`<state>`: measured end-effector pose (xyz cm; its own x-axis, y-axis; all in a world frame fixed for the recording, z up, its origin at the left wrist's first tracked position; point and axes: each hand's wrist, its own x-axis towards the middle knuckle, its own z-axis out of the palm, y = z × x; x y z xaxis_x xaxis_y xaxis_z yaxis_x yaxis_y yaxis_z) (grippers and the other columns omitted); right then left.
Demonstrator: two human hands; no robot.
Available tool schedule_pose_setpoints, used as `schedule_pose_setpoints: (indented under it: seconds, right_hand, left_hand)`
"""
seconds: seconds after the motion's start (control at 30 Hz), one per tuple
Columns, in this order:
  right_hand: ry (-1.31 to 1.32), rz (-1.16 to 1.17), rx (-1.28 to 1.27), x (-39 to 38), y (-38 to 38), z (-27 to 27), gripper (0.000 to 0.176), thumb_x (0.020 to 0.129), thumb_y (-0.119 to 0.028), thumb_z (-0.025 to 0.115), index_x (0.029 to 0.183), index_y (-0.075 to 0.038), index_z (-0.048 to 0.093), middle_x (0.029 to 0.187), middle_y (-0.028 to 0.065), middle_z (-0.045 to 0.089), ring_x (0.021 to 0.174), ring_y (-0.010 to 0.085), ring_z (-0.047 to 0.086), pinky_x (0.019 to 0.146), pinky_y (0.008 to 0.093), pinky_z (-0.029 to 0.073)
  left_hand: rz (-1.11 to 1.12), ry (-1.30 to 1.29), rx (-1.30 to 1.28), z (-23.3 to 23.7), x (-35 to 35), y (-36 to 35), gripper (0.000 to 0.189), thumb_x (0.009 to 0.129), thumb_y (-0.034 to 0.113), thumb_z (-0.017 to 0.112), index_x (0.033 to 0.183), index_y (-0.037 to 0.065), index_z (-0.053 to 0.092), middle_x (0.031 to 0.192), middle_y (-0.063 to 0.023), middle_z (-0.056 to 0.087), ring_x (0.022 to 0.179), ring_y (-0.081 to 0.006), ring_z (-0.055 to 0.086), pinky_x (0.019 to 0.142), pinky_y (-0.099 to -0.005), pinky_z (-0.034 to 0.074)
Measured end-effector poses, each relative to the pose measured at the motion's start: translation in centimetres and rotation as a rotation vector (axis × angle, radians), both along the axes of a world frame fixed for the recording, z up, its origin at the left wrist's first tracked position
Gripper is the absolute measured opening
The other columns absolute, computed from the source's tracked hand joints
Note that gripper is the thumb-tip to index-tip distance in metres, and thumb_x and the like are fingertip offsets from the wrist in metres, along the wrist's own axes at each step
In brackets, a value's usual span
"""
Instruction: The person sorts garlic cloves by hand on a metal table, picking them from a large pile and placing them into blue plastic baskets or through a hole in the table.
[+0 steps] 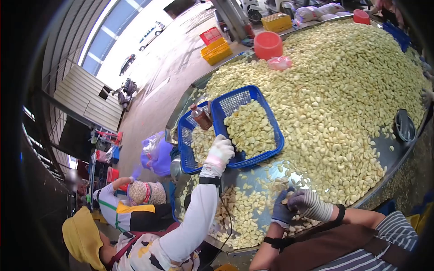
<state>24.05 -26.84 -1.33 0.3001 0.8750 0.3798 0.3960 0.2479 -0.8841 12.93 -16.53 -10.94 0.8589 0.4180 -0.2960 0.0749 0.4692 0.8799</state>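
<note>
My left hand (282, 208), in a dark blue glove, and my right hand (311, 205), in a grey-and-white striped glove, meet low over the metal table (260, 178). Their fingers are bent inward and closed against each other; whatever is between them is too hidden to name. Around them lie loose pale pieces (246, 212) resembling peeled garlic cloves, and a large heap (325, 99) of the same rises beyond. Left of my hands, a co-worker's white-gloved hand (220, 151) rests at two blue baskets (281, 135) partly filled with these pieces.
A bottle of reddish-brown liquid (201, 118) lies in the left basket. A red tub (267, 45) and a pink bag (279, 63) sit at the heap's far side. A dark scoop-like container (403, 126) is at right. Another person crouches by a filled sack (153, 193).
</note>
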Motion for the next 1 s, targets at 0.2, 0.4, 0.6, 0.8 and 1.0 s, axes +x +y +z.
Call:
schedule_pose_setpoints:
  seconds: [0.2,0.4,0.6,0.8,1.0]
  right_hand:
    - [0.111,-0.304,-0.077,1.6,-5.2,-0.9,0.024,0.077,0.010,0.052,0.092,-0.003,0.065,0.083,0.0134,0.065,0.076,0.0251,0.064,0.067,0.0336,0.052]
    - [-0.030,-0.414,-0.187,1.4,-11.2,0.3,0.024,0.075,0.010,0.052,0.089,-0.004,0.065,0.081,0.0129,0.065,0.076,0.0286,0.063,0.068,0.0348,0.052]
    - [-0.007,-0.654,-0.423,2.4,-17.6,-1.3,0.025,0.072,0.009,0.051,0.088,-0.002,0.065,0.082,0.0134,0.065,0.078,0.0291,0.063,0.072,0.0348,0.051]
    - [-0.095,-0.538,-0.500,2.6,-16.4,-2.1,0.026,0.073,0.006,0.052,0.092,-0.005,0.066,0.084,0.0132,0.065,0.079,0.0298,0.063,0.073,0.0360,0.052]
    - [-0.559,-0.084,-0.529,1.2,-6.7,-1.1,0.019,0.076,-0.007,0.056,0.090,-0.009,0.067,0.083,0.0127,0.064,0.077,0.0322,0.063,0.067,0.0420,0.051]
  left_hand:
    - [0.204,-0.420,-0.911,11.9,4.6,10.1,0.028,0.091,0.035,0.055,0.105,0.011,0.060,0.096,-0.0062,0.063,0.086,-0.0217,0.063,0.056,-0.0299,0.050]
    - [0.781,-0.074,-0.257,16.5,9.4,20.1,0.037,0.092,0.038,0.054,0.113,0.008,0.049,0.123,-0.0097,0.041,0.117,-0.0252,0.038,0.100,-0.0549,0.033]
    - [0.228,-0.003,-0.027,11.4,3.2,8.4,0.034,0.095,0.025,0.053,0.121,0.003,0.054,0.106,-0.0093,0.062,0.086,-0.0175,0.063,0.071,-0.0300,0.055]
    - [-0.589,0.261,0.511,3.3,-3.5,-4.8,0.025,0.092,0.018,0.057,0.113,0.006,0.064,0.099,-0.0075,0.068,0.084,-0.0169,0.063,0.075,-0.0286,0.051]
    - [-0.794,0.717,0.900,4.0,-6.3,-1.7,0.027,0.084,0.027,0.063,0.104,0.009,0.067,0.096,-0.0197,0.066,0.090,-0.0284,0.065,0.079,-0.0373,0.049]
